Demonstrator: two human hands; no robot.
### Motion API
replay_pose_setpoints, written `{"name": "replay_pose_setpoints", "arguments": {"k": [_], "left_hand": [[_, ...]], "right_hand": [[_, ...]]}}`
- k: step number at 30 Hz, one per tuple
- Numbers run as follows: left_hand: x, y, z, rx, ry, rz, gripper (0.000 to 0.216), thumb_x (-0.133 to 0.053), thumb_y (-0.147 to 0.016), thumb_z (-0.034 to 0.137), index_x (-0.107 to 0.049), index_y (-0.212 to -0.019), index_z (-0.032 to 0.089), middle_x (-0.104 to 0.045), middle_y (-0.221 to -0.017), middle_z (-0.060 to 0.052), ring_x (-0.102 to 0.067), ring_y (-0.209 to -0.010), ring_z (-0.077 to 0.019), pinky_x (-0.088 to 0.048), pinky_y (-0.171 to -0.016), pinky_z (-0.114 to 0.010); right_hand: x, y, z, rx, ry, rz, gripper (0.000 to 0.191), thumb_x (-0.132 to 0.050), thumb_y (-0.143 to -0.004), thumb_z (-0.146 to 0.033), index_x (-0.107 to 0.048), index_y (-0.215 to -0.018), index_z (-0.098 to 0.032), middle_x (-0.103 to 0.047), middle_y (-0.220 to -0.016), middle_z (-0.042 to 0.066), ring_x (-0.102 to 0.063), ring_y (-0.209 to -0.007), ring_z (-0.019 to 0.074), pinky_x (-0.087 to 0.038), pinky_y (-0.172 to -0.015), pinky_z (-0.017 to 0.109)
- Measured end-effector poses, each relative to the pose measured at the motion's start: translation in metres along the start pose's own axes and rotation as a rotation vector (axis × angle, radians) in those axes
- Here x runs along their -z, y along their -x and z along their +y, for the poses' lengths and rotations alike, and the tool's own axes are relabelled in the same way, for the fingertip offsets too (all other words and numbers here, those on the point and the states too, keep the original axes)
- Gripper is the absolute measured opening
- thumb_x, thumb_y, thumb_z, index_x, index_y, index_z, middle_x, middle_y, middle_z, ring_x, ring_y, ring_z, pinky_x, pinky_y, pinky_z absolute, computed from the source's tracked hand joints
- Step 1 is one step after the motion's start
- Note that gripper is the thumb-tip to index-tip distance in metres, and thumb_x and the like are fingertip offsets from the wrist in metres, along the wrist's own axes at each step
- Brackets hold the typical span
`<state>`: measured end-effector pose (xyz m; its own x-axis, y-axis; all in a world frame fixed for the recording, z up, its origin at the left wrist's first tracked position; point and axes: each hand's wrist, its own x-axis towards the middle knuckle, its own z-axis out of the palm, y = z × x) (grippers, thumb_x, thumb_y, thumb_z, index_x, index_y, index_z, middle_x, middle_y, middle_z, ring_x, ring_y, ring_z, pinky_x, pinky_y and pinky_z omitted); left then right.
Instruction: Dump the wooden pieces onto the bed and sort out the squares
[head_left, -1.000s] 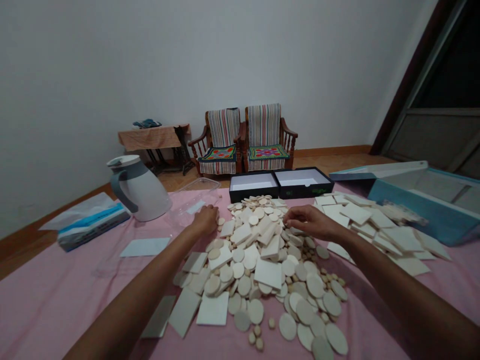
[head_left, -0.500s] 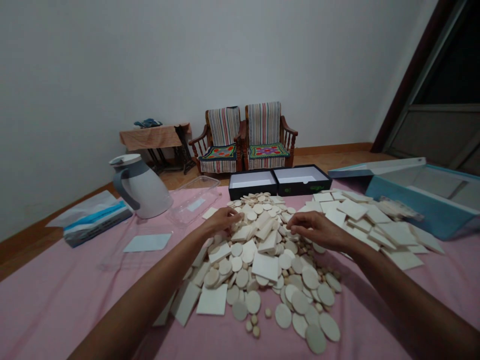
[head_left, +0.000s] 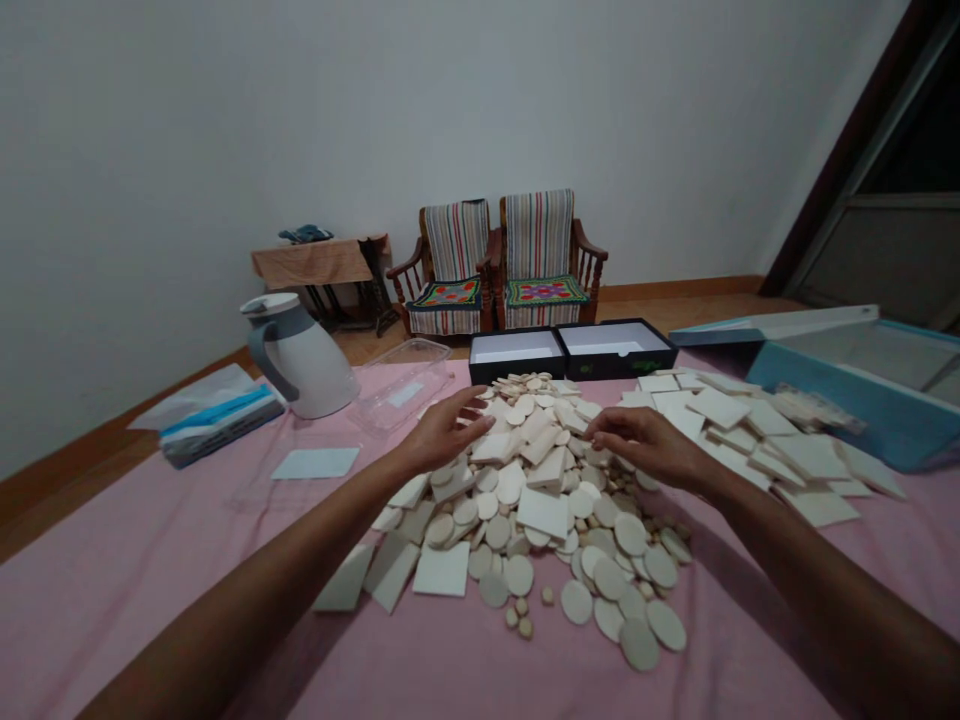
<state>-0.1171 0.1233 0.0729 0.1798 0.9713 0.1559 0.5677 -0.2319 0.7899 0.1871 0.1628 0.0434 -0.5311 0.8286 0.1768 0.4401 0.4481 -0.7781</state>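
Note:
A heap of pale wooden round discs (head_left: 510,484), square tiles (head_left: 543,512) and small beads (head_left: 525,628) spreads over the pink cloth (head_left: 420,670). My left hand (head_left: 448,432) is above the left edge of the heap, fingers stretched and thumb apart, holding nothing. On the opposite side, my right hand (head_left: 637,440) is at the heap with its fingers lightly bent and the thumb apart; no piece shows in it. Its fingertips are close to the discs, and I cannot tell whether they touch. The left forearm hides part of the cloth.
A separate pile of square tiles (head_left: 810,457) lies at the right beside a blue box (head_left: 810,385). Two black trays (head_left: 517,372) stand behind the heap. To the left are a white jug (head_left: 319,370), a tissue pack (head_left: 225,425) and clear plastic containers (head_left: 401,400).
My left hand has lifted off the heap, and its fingers have spread. My right hand stays near the right side of the heap. The whole view has shifted slightly.

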Motion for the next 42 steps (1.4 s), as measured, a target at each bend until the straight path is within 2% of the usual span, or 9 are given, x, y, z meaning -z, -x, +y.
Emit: {"name": "replay_pose_setpoints", "arguments": {"k": [5, 8, 15, 20, 25, 30, 33, 38, 42], "left_hand": [[0.061, 0.077, -0.017, 0.176, -0.299, -0.187, 0.079, -0.063, -0.074, 0.055, -0.038, -0.14, 0.02, -0.058, -0.128, -0.017, -0.058, -0.111, -0.0286, -0.051, -0.087, -0.041], [0.076, 0.116, -0.018, 0.291, -0.483, -0.333, 0.09, -0.063, -0.072, 0.056, -0.03, -0.145, 0.015, -0.05, -0.138, -0.021, -0.051, -0.122, -0.0335, -0.042, -0.099, -0.046], [0.046, 0.16, -0.022, 0.375, -0.696, -0.329, 0.117, -0.077, -0.055, 0.052, -0.019, -0.15, 0.018, -0.046, -0.137, -0.021, -0.045, -0.123, -0.0389, -0.039, -0.1, -0.048], [0.028, 0.161, -0.042, 0.356, -0.658, -0.179, 0.103, -0.076, -0.059, 0.039, -0.027, -0.147, 0.018, -0.05, -0.13, -0.018, -0.047, -0.119, -0.0353, -0.04, -0.099, -0.044], [0.035, 0.149, -0.057, 0.343, -0.537, -0.106, 0.088, -0.071, -0.066, 0.028, -0.032, -0.144, 0.018, -0.053, -0.123, -0.015, -0.05, -0.116, -0.0301, -0.04, -0.099, -0.04], [0.047, 0.146, -0.062, 0.291, -0.457, -0.087, 0.083, -0.07, -0.069, 0.03, -0.033, -0.142, 0.021, -0.055, -0.12, -0.011, -0.052, -0.112, -0.0282, -0.041, -0.098, -0.04], [0.048, 0.154, -0.062, 0.286, -0.493, -0.128, 0.101, -0.076, -0.063, 0.042, -0.024, -0.147, 0.024, -0.049, -0.13, -0.013, -0.046, -0.119, -0.0323, -0.039, -0.1, -0.044], [0.037, 0.162, -0.061, 0.305, -0.531, -0.097, 0.103, -0.075, -0.063, 0.035, -0.02, -0.149, 0.022, -0.051, -0.125, -0.014, -0.048, -0.116, -0.032, -0.04, -0.099, -0.044], [0.037, 0.152, -0.063, 0.256, -0.476, -0.036, 0.092, -0.068, -0.068, 0.027, -0.022, -0.148, 0.021, -0.055, -0.121, -0.013, -0.051, -0.112, -0.0298, -0.041, -0.098, -0.043]], "right_hand": [[-0.019, -0.001, -0.038, 0.117, 0.084, -0.034, 0.018, -0.053, -0.082, -0.027, -0.067, -0.084, -0.017, -0.07, -0.081, 0.005, -0.062, -0.075, 0.0164, -0.046, -0.071, 0.028], [-0.044, -0.014, -0.066, 0.177, 0.186, -0.108, 0.015, -0.052, -0.08, -0.019, -0.067, -0.084, -0.017, -0.069, -0.078, 0.004, -0.061, -0.07, 0.0145, -0.044, -0.066, 0.026], [-0.117, -0.091, -0.115, 0.244, 0.673, -0.213, 0.025, -0.047, -0.085, -0.017, -0.065, -0.101, -0.013, -0.067, -0.106, 0.014, -0.061, -0.099, 0.0228, -0.043, -0.081, 0.031], [-0.165, -0.152, -0.12, 0.152, 0.735, -0.247, 0.036, -0.054, -0.08, -0.018, -0.061, -0.114, -0.007, -0.06, -0.121, 0.023, -0.057, -0.112, 0.0296, -0.043, -0.091, 0.04], [-0.198, -0.179, -0.104, 0.048, 0.737, -0.253, 0.049, -0.059, -0.078, -0.027, -0.056, -0.119, -0.001, -0.058, -0.123, 0.028, -0.054, -0.115, 0.0356, -0.044, -0.09, 0.046], [-0.194, -0.178, -0.102, 0.058, 0.717, -0.24, 0.053, -0.06, -0.079, -0.034, -0.055, -0.119, 0.0, -0.055, -0.125, 0.027, -0.05, -0.118, 0.0352, -0.043, -0.092, 0.043], [-0.175, -0.169, -0.111, 0.115, 0.694, -0.272, 0.055, -0.061, -0.078, -0.038, -0.055, -0.12, -0.003, -0.056, -0.124, 0.025, -0.052, -0.117, 0.0328, -0.043, -0.092, 0.04], [-0.142, -0.123, -0.123, 0.288, 0.596, -0.486, 0.059, -0.069, -0.07, -0.036, -0.057, -0.123, -0.011, -0.061, -0.121, 0.017, -0.056, -0.11, 0.0285, -0.043, -0.093, 0.039], [-0.133, -0.068, -0.119, 0.32, 0.474, -0.55, 0.094, -0.069, -0.07, -0.044, -0.029, -0.146, -0.007, -0.041, -0.143, 0.025, -0.04, -0.13, 0.0361, -0.031, -0.105, 0.051]]}}
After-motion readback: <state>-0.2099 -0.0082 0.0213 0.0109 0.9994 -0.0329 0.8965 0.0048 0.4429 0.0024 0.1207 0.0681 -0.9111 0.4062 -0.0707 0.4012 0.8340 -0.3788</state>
